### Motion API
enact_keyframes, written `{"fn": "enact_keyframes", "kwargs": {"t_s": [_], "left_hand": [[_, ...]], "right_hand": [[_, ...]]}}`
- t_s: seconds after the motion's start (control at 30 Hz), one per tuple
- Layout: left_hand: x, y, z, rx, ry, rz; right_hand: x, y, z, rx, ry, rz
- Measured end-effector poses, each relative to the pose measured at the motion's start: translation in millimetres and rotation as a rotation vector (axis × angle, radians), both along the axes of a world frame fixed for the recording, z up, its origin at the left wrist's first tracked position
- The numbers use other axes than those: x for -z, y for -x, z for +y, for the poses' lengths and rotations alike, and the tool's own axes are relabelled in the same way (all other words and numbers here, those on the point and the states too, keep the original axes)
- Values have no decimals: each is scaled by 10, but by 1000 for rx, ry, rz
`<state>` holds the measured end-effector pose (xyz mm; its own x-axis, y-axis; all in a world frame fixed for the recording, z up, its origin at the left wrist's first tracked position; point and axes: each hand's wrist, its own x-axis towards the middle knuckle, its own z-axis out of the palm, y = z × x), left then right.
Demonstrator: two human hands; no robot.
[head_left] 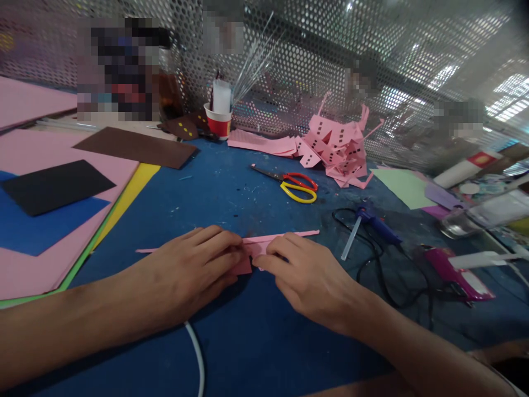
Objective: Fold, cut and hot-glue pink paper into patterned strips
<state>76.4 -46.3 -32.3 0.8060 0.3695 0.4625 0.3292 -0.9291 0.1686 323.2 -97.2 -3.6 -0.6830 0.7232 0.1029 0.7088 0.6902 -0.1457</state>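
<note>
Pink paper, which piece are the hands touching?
The piece between the left hand and right hand, with a long narrow strip; the cut pile, flat strips and large sheets lie clear of both hands.

No writing can be read. The red cup [218,127] behind the scissors [300,188] bears a yellowish mark, the white tube [454,172] right of them a red patch [481,159], both illegible.
</note>
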Motion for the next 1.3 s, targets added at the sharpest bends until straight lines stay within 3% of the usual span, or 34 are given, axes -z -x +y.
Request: {"fn": "enact_keyframes", "kwargs": {"t_s": [0.2,1.3], "left_hand": [[22,31,-7,-32,9,108],[-21,18,-13,22,-35,150]], "right_hand": [[22,27,10,4,-20,-24],[45,96,38,63,-27,-76]]}}
